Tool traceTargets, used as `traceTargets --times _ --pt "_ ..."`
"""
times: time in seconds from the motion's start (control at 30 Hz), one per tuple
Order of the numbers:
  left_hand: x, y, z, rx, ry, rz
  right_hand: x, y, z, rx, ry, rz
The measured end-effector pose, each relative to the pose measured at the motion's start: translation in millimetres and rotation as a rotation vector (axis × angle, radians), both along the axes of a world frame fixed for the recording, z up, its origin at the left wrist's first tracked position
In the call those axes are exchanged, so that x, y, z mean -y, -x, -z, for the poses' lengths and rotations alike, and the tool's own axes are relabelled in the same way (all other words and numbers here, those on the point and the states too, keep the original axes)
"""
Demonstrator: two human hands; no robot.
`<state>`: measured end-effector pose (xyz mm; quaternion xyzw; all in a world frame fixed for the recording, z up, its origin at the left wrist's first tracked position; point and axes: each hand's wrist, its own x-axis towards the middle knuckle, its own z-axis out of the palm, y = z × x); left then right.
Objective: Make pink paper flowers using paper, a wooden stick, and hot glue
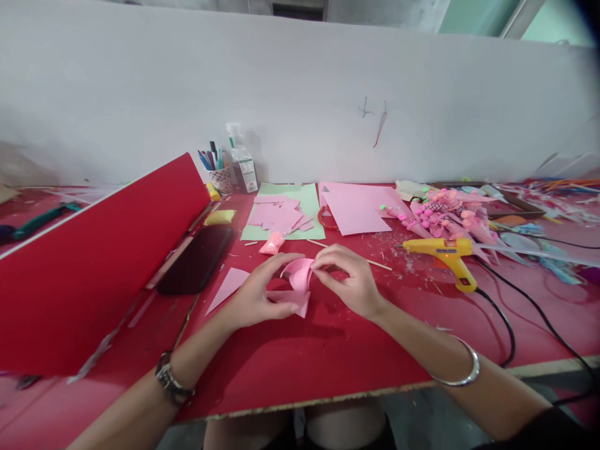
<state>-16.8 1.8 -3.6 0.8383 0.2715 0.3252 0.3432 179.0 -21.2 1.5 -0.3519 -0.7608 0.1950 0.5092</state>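
Observation:
A curled piece of pink paper (300,275) is held between both hands above the red table. My left hand (262,290) curves around its left side, with the thumb along a lower flap of the paper. The fingertips of my right hand (349,278) pinch the paper's upper right edge. Beside my left hand lies a flat pink paper piece (228,287). Just beyond the hands sits a small bag of pink beads or foam (272,242). Part of the paper is hidden behind my left fingers.
A yellow glue gun (443,250) with a black cord lies to the right. Pink paper pieces (276,212) rest on a green sheet (307,194). A black phone (195,262) and a leaning red board (107,262) stand left. Decorated pink paper cones (440,212) are piled at back right.

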Motion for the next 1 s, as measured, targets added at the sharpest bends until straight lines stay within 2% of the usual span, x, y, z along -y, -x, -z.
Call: traceTargets --times 0.13,0.37,0.87,1.0 --pt "-0.2 0.9 0.6 -0.015 0.005 -0.013 -0.4 -0.3 0.7 0.027 -0.045 -0.007" --pt "2.7 -5.7 -4.7 -0.147 -0.121 -0.122 -0.2 0.0 1.3 0.072 -0.083 -0.023" --pt "0.1 -4.6 -2.8 -0.15 -0.216 -0.076 -3.2 -0.7 4.2 0.089 -0.134 -0.036" --pt "-1.3 -3.0 -1.8 -0.138 -0.242 -0.112 -2.8 -1.3 3.7 0.099 -0.145 -0.049"
